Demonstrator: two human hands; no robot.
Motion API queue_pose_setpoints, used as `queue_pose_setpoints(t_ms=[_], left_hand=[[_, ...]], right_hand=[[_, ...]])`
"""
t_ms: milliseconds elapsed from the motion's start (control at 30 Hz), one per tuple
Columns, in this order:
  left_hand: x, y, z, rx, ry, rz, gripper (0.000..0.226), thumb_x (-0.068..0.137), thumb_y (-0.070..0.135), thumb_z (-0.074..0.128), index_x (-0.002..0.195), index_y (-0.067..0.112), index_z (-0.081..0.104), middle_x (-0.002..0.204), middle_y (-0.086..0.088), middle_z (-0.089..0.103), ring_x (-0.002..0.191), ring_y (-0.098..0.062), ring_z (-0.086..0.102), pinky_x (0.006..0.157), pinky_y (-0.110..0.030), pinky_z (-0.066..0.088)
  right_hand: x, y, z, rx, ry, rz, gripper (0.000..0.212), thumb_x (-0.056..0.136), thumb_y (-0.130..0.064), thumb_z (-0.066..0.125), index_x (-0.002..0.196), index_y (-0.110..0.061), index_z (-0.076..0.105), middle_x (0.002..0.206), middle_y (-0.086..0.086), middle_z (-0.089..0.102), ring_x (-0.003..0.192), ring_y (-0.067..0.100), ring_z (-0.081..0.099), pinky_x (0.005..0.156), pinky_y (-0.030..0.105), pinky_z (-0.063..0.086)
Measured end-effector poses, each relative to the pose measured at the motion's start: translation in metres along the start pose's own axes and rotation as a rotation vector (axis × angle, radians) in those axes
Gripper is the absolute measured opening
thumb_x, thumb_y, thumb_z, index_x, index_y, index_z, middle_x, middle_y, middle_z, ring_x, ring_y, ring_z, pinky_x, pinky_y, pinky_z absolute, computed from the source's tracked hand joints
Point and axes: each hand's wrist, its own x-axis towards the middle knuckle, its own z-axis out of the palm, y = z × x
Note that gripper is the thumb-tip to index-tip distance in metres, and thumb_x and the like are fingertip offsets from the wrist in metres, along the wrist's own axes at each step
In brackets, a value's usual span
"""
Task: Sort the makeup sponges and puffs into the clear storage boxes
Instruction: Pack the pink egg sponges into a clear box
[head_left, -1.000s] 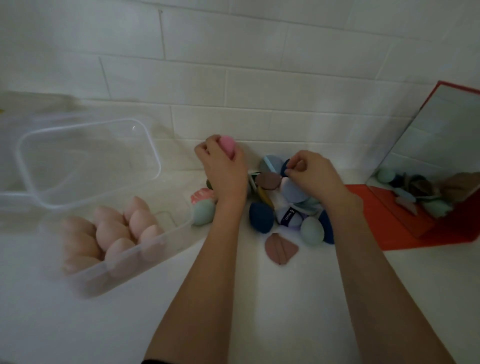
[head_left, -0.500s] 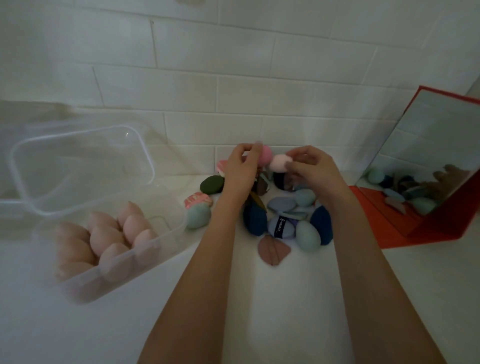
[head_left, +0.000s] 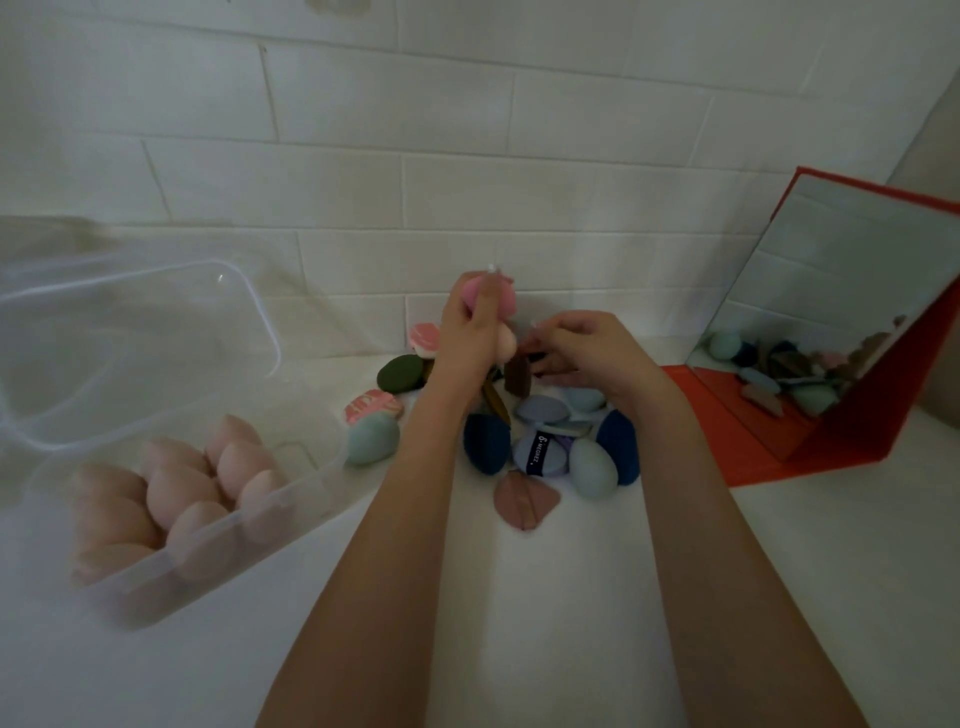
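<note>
The scene is dim and flat, with a grey cast over the white tiled wall (head_left: 363, 171). Soft shadows fall beneath both forearms. The wide lens bends the grout lines near the edges. The clear plastic storage box (head_left: 291, 499) looks hazy and smeared, perhaps from motion blur. The red-framed standing mirror (head_left: 852, 291) shows no glare.
</note>
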Motion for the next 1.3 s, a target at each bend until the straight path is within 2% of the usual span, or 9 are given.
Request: queue_pose_setpoints(t_ms=[100, 200, 433, 567, 700, 867, 1100, 1200, 1300], left_hand=[[0.007, 0.005, -0.006, -0.143, 0.077, -0.197, 0.050, 0.094, 0.058, 0.037, 0.085, 0.014, 0.058, 0.054, -0.001, 0.056, 0.046, -0.014, 0.050, 0.046, -0.024, 0.040], [0.007, -0.001, -0.012, -0.162, 0.199, -0.163, 0.048, 0.094, 0.055, 0.041, 0.071, 0.013, 0.048, 0.046, -0.002, 0.043, 0.037, -0.013, 0.039, 0.039, -0.022, 0.031], [0.003, -0.007, -0.014, -0.098, 0.324, -0.037, 0.040, 0.094, 0.047, 0.047, 0.068, 0.017, 0.044, 0.052, -0.001, 0.043, 0.044, -0.016, 0.041, 0.044, -0.026, 0.036], [0.004, -0.003, -0.017, -0.217, 0.366, -0.062, 0.036, 0.094, 0.045, 0.048, 0.073, 0.015, 0.048, 0.055, -0.002, 0.045, 0.044, -0.015, 0.042, 0.044, -0.026, 0.036], [0.006, -0.003, -0.022, -0.281, 0.449, -0.043, 0.039, 0.089, 0.049, 0.050, 0.069, 0.017, 0.047, 0.049, 0.002, 0.043, 0.045, -0.019, 0.041, 0.048, -0.033, 0.038], [0.003, -0.009, -0.028, -0.084, 0.551, -0.008, 0.045, 0.071, 0.068, 0.046, 0.064, 0.024, 0.056, 0.067, -0.002, 0.060, 0.070, -0.027, 0.061, 0.078, -0.055, 0.054], [-0.016, -0.002, -0.028, 0.099, 0.601, 0.129, 0.038, 0.096, 0.042, 0.046, 0.064, 0.022, 0.048, 0.065, 0.007, 0.052, 0.061, -0.007, 0.049, 0.066, -0.029, 0.043], [-0.024, -0.001, -0.028, 0.157, 0.576, 0.156, 0.039, 0.097, 0.040, 0.045, 0.063, 0.022, 0.045, 0.064, 0.007, 0.049, 0.059, -0.005, 0.046, 0.062, -0.025, 0.042], [-0.033, 0.000, -0.030, 0.294, 0.573, 0.227, 0.038, 0.096, 0.039, 0.048, 0.064, 0.019, 0.044, 0.060, 0.009, 0.047, 0.055, 0.000, 0.044, 0.055, -0.012, 0.036]], right_hand=[[0.013, 0.012, -0.018, -0.054, 0.301, -0.043, 0.012, 0.092, -0.015, 0.058, 0.094, -0.007, 0.067, 0.088, 0.011, 0.069, 0.070, 0.021, 0.064, 0.066, 0.033, 0.057], [0.022, 0.035, -0.030, -0.247, 0.527, -0.012, 0.015, 0.090, -0.008, 0.052, 0.095, -0.011, 0.066, 0.103, 0.014, 0.067, 0.089, 0.026, 0.064, 0.080, 0.037, 0.055], [0.023, 0.044, -0.030, -0.449, 0.353, 0.079, 0.029, 0.090, -0.003, 0.050, 0.111, -0.012, 0.067, 0.125, 0.011, 0.061, 0.116, 0.027, 0.055, 0.099, 0.036, 0.044], [0.018, 0.043, -0.040, -0.128, 0.322, 0.093, 0.016, 0.088, -0.001, 0.057, 0.088, -0.013, 0.068, 0.108, 0.016, 0.068, 0.097, 0.026, 0.064, 0.084, 0.033, 0.055], [0.010, 0.033, -0.048, 0.080, 0.280, 0.150, 0.027, 0.099, -0.001, 0.037, 0.113, 0.004, 0.060, 0.107, 0.020, 0.063, 0.072, 0.019, 0.062, 0.058, 0.019, 0.053], [0.007, 0.029, -0.043, 0.155, 0.164, 0.207, 0.027, 0.101, -0.003, 0.034, 0.116, 0.005, 0.056, 0.109, 0.023, 0.061, 0.076, 0.022, 0.064, 0.065, 0.029, 0.058], [0.008, 0.018, -0.031, 0.063, 0.174, 0.120, 0.022, 0.093, 0.003, 0.045, 0.107, -0.002, 0.062, 0.099, 0.021, 0.065, 0.068, 0.023, 0.062, 0.062, 0.029, 0.056], [0.009, 0.004, -0.012, -0.089, 0.106, -0.069, 0.017, 0.088, 0.001, 0.057, 0.101, -0.007, 0.066, 0.094, 0.016, 0.067, 0.073, 0.016, 0.060, 0.059, 0.016, 0.050], [0.007, -0.007, 0.018, -0.250, -0.039, -0.294, 0.025, 0.087, 0.002, 0.058, 0.106, -0.011, 0.066, 0.108, 0.006, 0.067, 0.093, 0.010, 0.060, 0.082, 0.015, 0.050]])
